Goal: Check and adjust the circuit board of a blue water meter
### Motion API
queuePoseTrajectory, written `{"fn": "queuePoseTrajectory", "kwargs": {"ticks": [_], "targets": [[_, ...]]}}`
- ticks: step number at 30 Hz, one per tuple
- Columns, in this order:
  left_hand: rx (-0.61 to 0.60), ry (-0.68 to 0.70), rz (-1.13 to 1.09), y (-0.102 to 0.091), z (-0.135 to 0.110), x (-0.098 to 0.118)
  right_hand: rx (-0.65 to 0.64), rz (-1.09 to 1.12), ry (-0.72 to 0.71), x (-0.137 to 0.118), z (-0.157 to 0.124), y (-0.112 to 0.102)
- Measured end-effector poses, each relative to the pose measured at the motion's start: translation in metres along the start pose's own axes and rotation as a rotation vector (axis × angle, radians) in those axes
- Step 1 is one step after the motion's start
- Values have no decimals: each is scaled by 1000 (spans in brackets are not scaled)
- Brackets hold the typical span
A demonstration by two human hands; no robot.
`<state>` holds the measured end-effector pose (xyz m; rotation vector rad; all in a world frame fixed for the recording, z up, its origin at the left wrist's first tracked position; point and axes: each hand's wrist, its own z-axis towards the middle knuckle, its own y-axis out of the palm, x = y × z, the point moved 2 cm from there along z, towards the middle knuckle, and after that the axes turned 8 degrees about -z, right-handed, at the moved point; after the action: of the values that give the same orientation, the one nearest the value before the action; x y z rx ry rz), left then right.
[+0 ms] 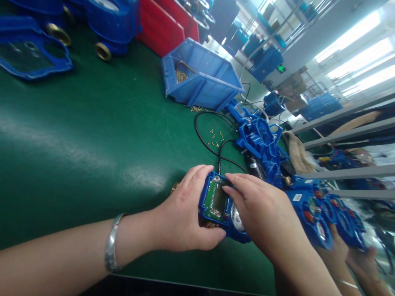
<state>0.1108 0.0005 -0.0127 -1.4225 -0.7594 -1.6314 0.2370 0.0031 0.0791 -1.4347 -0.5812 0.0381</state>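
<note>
A blue water meter (232, 237) sits in front of me. Its open housing shows a green circuit board (210, 197) with a dark display (219, 201), and beside the board is a round dial (237, 218). My left hand (185, 209) wraps round the left side of the housing, thumb along the near edge. From the right, my right hand (262, 205) is closed against the meter, its fingertips at the upper right edge of the board and display. Its palm side is hidden. A black cable (219, 164) runs behind the meter.
Beyond lies a blue bin (203, 78) of brass screws, with loose screws (216, 137) on the green table (92, 135). Blue plastic parts (259, 135) and several meters (311, 218) line the right, where another person's hands (338, 250) show. More meters (108, 24) stand far left.
</note>
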Motion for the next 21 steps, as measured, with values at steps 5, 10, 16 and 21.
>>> {"fn": "queuePoseTrajectory", "kwargs": {"ticks": [5,10,16,21], "targets": [[4,15,-6,1,0,0,-17,-32,-30,-1,2,2],[-7,18,1,1,0,-1,-65,12,-87,5,6,4],[0,21,3,1,-1,-1,-151,164,-80,17,17,2],[21,-53,-17,1,-1,3,-270,405,16,30,16,1]]}}
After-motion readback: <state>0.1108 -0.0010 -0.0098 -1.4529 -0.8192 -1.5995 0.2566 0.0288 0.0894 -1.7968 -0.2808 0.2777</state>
